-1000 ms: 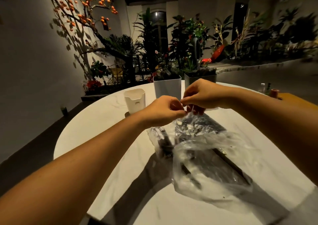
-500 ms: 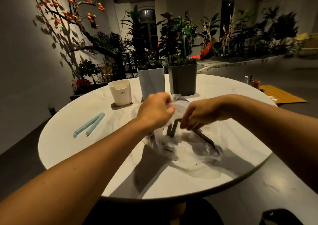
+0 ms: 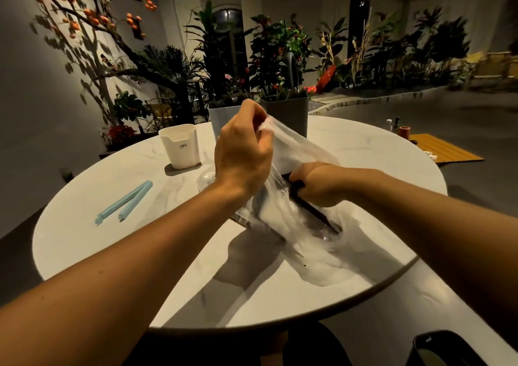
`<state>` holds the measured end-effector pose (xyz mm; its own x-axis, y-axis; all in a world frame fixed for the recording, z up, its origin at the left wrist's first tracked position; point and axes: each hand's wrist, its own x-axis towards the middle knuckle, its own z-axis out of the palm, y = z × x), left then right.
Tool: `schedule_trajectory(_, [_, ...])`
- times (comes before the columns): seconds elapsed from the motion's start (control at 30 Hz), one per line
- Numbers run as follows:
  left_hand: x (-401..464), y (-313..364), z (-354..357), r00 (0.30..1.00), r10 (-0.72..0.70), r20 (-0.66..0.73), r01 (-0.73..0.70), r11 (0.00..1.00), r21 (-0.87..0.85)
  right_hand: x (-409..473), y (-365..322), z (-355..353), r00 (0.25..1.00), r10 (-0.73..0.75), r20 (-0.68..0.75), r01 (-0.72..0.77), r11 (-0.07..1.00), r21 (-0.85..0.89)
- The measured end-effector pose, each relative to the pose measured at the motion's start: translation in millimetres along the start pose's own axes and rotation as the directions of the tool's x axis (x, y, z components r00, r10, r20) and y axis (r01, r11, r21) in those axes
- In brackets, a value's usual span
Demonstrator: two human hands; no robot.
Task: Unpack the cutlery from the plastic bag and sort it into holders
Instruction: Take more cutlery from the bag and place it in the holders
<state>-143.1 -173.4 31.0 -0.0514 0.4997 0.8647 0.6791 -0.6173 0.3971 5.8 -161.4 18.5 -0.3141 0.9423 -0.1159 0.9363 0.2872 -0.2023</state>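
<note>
The clear crinkled plastic bag (image 3: 294, 147) is pinched at its mouth by the left hand (image 3: 241, 152) and should be lifted while the dark slender cutlery (image 3: 311, 208), gripped inside by the right hand (image 3: 319, 183), is drawn out.

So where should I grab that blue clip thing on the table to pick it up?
Pinch the blue clip around the middle of its long body, coming straight down from above. It lies flat on the white table with bare space along both long sides, so fingers fit either side. Its near end splits into two thin arms, a poorer hold.
</note>
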Motion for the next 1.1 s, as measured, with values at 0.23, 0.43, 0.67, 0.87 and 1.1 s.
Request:
schedule_trajectory(0.23, [-12.4, -10.0, 2.3, 0.886, -0.088, 0.455, 0.089, 0.996, 0.019, 15.0, 1.6, 24.2, 0.992, 0.123, -0.037, -0.123, 0.992, -0.003])
schedule_trajectory(0.43, [-22.1, -25.8, 5.1, 0.741, -0.049, 0.67, -0.012, 0.996, 0.087, 16.4, 3.8, 24.6, 0.986, 0.105, -0.131, -0.108, 0.994, -0.015])
schedule_trajectory(0.67, [-15.7, -27.8, 3.4, 0.912, 0.014, 0.41, -0.104, 0.975, 0.198, 24.2, -0.2, 18.6, 0.988, 0.147, -0.038, -0.146, 0.989, 0.024])
schedule_trajectory(0.87, [-13.6, -31.7, 6.2, 0.941, 0.082, 0.329, -0.136, 0.98, 0.144, 27.5, -3.4, 9.5, 0.988, 0.154, -0.016, -0.149, 0.972, 0.183])
schedule_trajectory(1.1, [-17.2, -31.7, 9.1, 0.834, 0.226, 0.504, -0.357, 0.917, 0.18, 24.0, 4.5, 2.7, 0.974, 0.204, 0.097, -0.224, 0.816, 0.533])
